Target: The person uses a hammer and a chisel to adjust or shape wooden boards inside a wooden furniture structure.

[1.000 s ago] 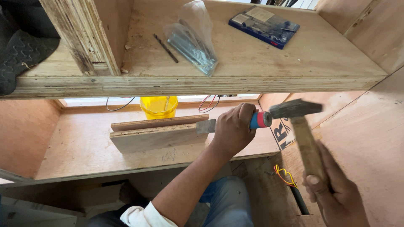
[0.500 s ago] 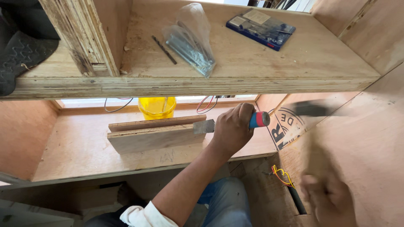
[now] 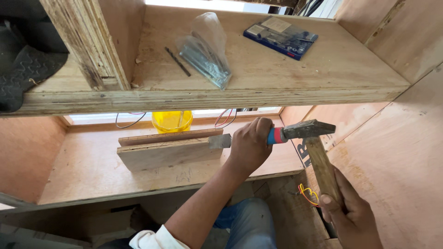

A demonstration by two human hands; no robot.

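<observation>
Two hands share one line of work under the plywood shelf [image 3: 258,94]. His left hand [image 3: 249,145] wraps a chisel [image 3: 240,139], fingers pressed tight around its red and blue handle, with the flat metal blade pointing left and its edge meeting the end of two stacked wooden boards [image 3: 168,150] that lie on the lower ledge [image 3: 92,184]. So the chisel's long axis runs level, left to right, and its butt end faces the hammer [image 3: 316,152]. His right hand [image 3: 350,216] grips the wooden shaft low down, fingers closed around it, thumb laid along the wood. That shaft slants up and leftward, and the steel head sits right against the chisel's butt; whether it actually touches I cannot tell. The right hand is the nearer to the camera, the left farther in toward the boards.

Half a second ago the hammer was a blur swung out to the right, well apart from the chisel; now it is sharp and up at the handle's end. The left hand and boards have hardly shifted.
</observation>
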